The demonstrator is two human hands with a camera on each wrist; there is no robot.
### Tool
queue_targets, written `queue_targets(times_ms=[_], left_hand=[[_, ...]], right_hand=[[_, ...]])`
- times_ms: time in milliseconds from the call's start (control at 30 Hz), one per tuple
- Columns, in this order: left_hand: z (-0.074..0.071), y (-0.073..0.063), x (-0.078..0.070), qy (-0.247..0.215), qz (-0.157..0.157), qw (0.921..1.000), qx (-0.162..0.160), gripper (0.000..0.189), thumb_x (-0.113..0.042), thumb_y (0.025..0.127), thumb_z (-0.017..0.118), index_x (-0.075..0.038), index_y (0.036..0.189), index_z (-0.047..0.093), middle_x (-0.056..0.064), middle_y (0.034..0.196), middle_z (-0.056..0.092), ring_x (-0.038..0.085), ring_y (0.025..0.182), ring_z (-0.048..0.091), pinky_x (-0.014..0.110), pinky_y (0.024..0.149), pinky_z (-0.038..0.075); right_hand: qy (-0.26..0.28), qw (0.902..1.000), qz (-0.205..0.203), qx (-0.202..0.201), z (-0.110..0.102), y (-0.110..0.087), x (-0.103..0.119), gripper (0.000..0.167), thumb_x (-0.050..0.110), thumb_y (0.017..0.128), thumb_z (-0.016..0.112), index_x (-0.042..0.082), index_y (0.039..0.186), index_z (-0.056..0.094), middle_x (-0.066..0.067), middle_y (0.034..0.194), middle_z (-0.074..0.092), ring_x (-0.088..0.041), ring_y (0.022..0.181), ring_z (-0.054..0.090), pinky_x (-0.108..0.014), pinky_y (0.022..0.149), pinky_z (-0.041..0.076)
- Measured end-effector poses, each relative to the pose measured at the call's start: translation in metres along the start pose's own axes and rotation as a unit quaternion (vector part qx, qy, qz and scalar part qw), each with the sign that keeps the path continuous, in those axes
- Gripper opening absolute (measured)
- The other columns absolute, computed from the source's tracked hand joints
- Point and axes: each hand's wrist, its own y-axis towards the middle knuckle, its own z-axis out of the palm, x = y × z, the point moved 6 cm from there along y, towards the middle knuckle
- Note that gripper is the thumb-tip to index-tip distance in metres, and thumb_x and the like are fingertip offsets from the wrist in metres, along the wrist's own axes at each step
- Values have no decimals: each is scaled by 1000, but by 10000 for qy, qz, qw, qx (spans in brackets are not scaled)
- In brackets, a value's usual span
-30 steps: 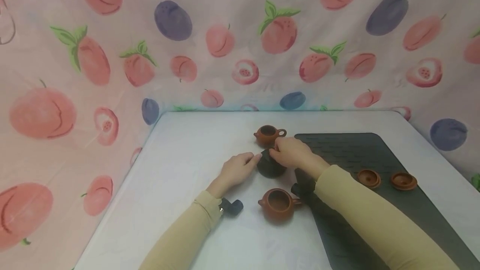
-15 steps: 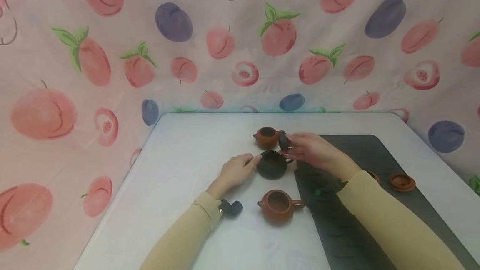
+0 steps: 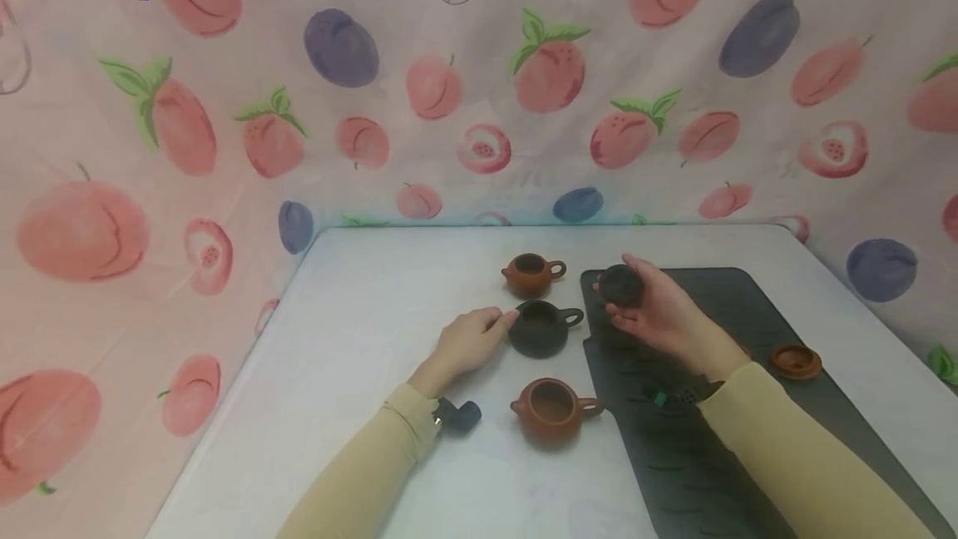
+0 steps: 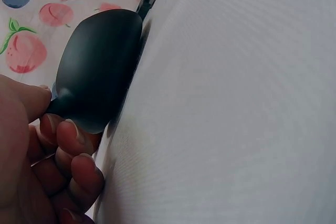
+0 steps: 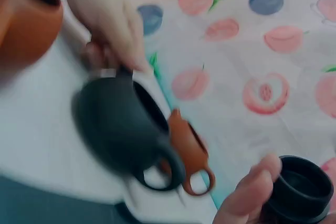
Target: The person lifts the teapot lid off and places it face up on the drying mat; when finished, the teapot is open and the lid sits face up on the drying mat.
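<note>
A black teapot (image 3: 535, 341) without its lid stands on the white table, its handle toward the right. My left hand (image 3: 466, 345) pinches its spout between thumb and fingers, as the left wrist view shows closely on the dark teapot body (image 4: 97, 66). Over the dark tray's back left corner, my right hand (image 3: 669, 316) holds the black teapot lid (image 3: 620, 285) in the air. In the right wrist view the lid (image 5: 300, 190) shows its hollow side. Two brown teapots, both lidless, flank the black one: a smaller teapot (image 3: 528, 279) behind and a larger teapot (image 3: 550, 422) in front.
A dark ridged tray (image 3: 674, 464) covers the right part of the white table (image 3: 359, 306). On it lies a brown lid (image 3: 797, 362); another is mostly hidden behind my right wrist. A fruit-print curtain (image 3: 464, 90) hangs behind the table.
My right hand has lifted the black lid off the teapot and carried it right over the tray, turning it. The teapot's opening is now uncovered. My left hand stays at the spout.
</note>
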Motion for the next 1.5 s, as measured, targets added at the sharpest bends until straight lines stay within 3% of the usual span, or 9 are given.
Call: queue_targets(times_ms=[100, 167, 400, 500, 667, 833, 1133, 1367, 1500], left_hand=[[0, 0, 1, -11, -34, 10000, -15, 49, -56, 107, 40, -20, 76, 53, -2, 68, 48, 16, 70, 51, 34, 63, 38], [1, 0, 2, -23, -48, 10000, -7, 49, -56, 107, 40, -20, 77, 53, -2, 68, 48, 16, 70, 52, 34, 63, 39], [1, 2, 0, -27, -35, 10000, 12, 50, -57, 107, 39, -19, 76, 52, -2, 68, 47, 16, 68, 50, 33, 62, 37], [0, 3, -1, -14, -36, 10000, 22, 51, -58, 107, 39, -19, 76, 52, -2, 67, 46, 16, 67, 49, 33, 62, 37], [-1, 3, -1, -4, -45, 10000, 40, 49, -56, 107, 40, -20, 76, 53, -2, 67, 48, 16, 66, 50, 34, 61, 37], [-4, 3, -1, -11, -38, 10000, 2, 48, -53, 108, 40, -20, 77, 54, -3, 68, 50, 16, 68, 51, 34, 61, 38], [-1, 5, 0, -52, -28, 10000, 52, 48, -54, 108, 40, -20, 77, 54, -3, 67, 49, 15, 66, 49, 34, 61, 37], [-1, 4, -1, -44, -68, 9999, 59, 49, -55, 107, 39, -20, 77, 54, -3, 68, 49, 15, 66, 49, 34, 61, 37], [-1, 4, -1, -57, -77, 9999, 39, 49, -55, 107, 40, -20, 77, 54, -3, 68, 49, 16, 66, 49, 34, 61, 37]], right_hand=[[-1492, 9874, -181, -494, -11, -5, 0, 71, 22, 100, 70, 2, 149, 22, -1, 100, 67, -13, 79, 60, -30, 78, 49], [-2525, 9637, -310, -815, -19, -11, 1, 82, 16, 94, 78, -1, 151, 21, -6, 104, 68, -13, 86, 63, -32, 80, 51], [-4763, 8660, -685, -1359, -37, -35, 8, 76, 30, 87, 85, 5, 141, 39, -25, 126, 52, -28, 95, 63, -35, 73, 55], [-5399, 8280, -888, -1223, -39, -44, 10, 67, 32, 87, 84, 5, 134, 45, -23, 118, 58, -31, 92, 63, -43, 72, 54], [-6681, 7304, -1173, -793, -37, -53, 10, 71, 39, 82, 86, -2, 131, 55, -24, 123, 61, -40, 106, 60, -57, 82, 50], [-7289, 6688, -1297, -683, -36, -56, 6, 76, 38, 80, 86, -10, 129, 56, -29, 122, 62, -48, 113, 58, -63, 89, 47], [-7511, 6434, -1283, -740, -44, -59, -9, 72, 49, 77, 88, 1, 123, 61, -11, 101, 67, -33, 91, 62, -56, 72, 52], [-7782, 6061, -1452, -775, -45, -62, -11, 77, 67, 79, 78, 5, 125, 70, -19, 121, 64, -46, 115, 54, -70, 90, 40], [-7815, 6028, -1397, -800, -43, -63, -10, 82, 71, 77, 76, 6, 126, 70, -20, 122, 63, -48, 117, 51, -71, 90, 38]])
